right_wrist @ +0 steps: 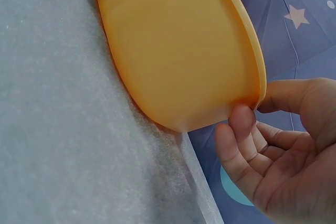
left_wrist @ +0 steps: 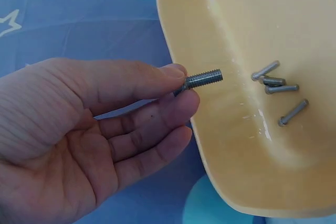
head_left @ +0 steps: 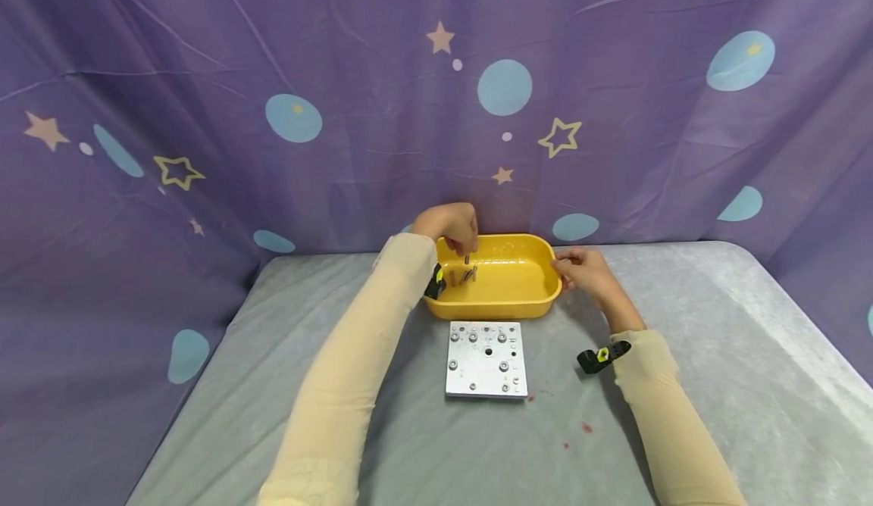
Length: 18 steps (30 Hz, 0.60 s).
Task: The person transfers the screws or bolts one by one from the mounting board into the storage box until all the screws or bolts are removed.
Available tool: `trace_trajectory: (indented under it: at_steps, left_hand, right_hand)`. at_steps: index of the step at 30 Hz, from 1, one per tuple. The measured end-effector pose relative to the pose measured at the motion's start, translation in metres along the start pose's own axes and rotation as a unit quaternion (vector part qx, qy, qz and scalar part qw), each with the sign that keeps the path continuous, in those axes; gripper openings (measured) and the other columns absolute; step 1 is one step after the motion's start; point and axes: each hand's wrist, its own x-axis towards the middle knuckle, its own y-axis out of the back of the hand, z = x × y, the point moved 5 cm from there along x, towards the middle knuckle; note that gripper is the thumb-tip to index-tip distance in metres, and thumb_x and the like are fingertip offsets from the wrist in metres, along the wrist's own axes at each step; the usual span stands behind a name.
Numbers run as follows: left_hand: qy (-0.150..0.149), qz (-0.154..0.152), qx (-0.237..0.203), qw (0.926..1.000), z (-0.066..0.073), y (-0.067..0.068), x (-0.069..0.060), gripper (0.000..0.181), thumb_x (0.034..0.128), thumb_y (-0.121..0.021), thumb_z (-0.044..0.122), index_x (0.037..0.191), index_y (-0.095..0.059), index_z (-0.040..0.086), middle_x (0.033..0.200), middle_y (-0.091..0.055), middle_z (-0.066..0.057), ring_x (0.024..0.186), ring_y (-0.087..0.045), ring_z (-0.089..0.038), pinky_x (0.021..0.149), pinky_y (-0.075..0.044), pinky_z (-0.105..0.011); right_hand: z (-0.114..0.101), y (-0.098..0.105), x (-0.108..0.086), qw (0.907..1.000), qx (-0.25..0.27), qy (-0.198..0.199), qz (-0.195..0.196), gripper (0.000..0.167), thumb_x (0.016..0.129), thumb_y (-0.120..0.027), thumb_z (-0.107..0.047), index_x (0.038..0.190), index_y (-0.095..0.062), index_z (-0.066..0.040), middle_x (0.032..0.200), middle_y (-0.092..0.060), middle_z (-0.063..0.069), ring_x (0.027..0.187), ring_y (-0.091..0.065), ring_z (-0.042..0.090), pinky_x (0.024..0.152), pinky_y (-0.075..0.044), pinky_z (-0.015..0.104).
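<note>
My left hand [head_left: 452, 224] is over the left end of a yellow plastic tray [head_left: 491, 310]. In the left wrist view its thumb and fingertips pinch a metal screw [left_wrist: 206, 78], threaded end pointing toward the tray; the fingers hide its other end. Several more screws [left_wrist: 294, 113] lie loose on the tray floor. At the opposite end, my right hand [head_left: 585, 270] holds the tray's rim [right_wrist: 261, 85] between thumb and fingers. In front of the tray lies a square silver metal plate [head_left: 475, 376] with holes and several screw heads in it.
A grey cloth [head_left: 736, 354] covers the table. Behind the tray hangs a purple curtain [head_left: 382, 74] with stars and blue shapes. Black wrist straps with cameras [head_left: 603, 356] are on both wrists. Small red marks [head_left: 586, 427] show on the cloth.
</note>
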Motion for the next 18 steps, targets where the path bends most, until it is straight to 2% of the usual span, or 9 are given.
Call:
trace_trajectory:
  at_steps: [3, 7, 10, 14, 18]
  left_hand:
    - [0.014, 0.002, 0.009, 0.9999, -0.005, -0.002, 0.003, 0.011, 0.0867, -0.068, 0.000, 0.093, -0.077, -0.001, 0.080, -0.072, -0.009, 0.085, -0.069, -0.029, 0.091, -0.058, -0.042]
    - [0.037, 0.006, 0.020, 0.9991, -0.013, -0.005, 0.007, 0.006, 0.0852, -0.068, 0.000, 0.083, -0.073, -0.001, 0.075, -0.067, -0.007, 0.068, -0.059, -0.018, 0.081, -0.057, -0.036]
    - [0.052, 0.004, 0.007, 0.9986, -0.018, -0.007, 0.010, 0.005, 0.0854, -0.068, -0.001, 0.084, -0.073, -0.001, 0.076, -0.068, -0.009, 0.068, -0.060, -0.018, 0.075, -0.056, -0.033]
    - [0.062, 0.002, 0.005, 0.9981, -0.024, -0.009, 0.016, 0.004, 0.0854, -0.069, 0.000, 0.085, -0.074, -0.001, 0.076, -0.070, -0.010, 0.068, -0.062, -0.019, 0.059, -0.051, -0.026]
    - [0.073, 0.004, 0.010, 0.9973, -0.030, -0.011, 0.021, 0.005, 0.0858, -0.069, 0.000, 0.083, -0.072, 0.000, 0.072, -0.067, -0.008, 0.062, -0.058, -0.016, 0.051, -0.045, -0.022]
  right_hand:
    - [0.001, 0.000, 0.000, 1.0000, 0.001, 0.001, 0.002, 0.042, 0.100, -0.059, -0.014, 0.129, -0.056, 0.017, 0.088, -0.065, 0.008, 0.066, -0.060, 0.006, 0.062, -0.058, 0.025]
    - [0.001, 0.001, 0.001, 1.0000, -0.004, -0.002, 0.004, 0.041, 0.101, -0.059, -0.014, 0.129, -0.056, 0.016, 0.087, -0.064, 0.008, 0.066, -0.060, 0.006, 0.062, -0.058, 0.025]
    - [0.001, 0.002, 0.000, 1.0000, -0.007, -0.004, 0.004, 0.041, 0.101, -0.058, -0.015, 0.129, -0.057, 0.015, 0.089, -0.063, 0.009, 0.067, -0.060, 0.006, 0.064, -0.059, 0.026]
    - [0.002, 0.001, 0.002, 0.9999, -0.008, -0.009, 0.001, 0.042, 0.102, -0.058, -0.016, 0.132, -0.056, 0.015, 0.093, -0.064, 0.011, 0.069, -0.060, 0.007, 0.066, -0.060, 0.027]
    - [0.004, 0.001, 0.005, 0.9998, -0.010, -0.014, -0.006, 0.043, 0.103, -0.056, -0.016, 0.134, -0.054, 0.015, 0.097, -0.066, 0.014, 0.070, -0.061, 0.008, 0.070, -0.062, 0.034]
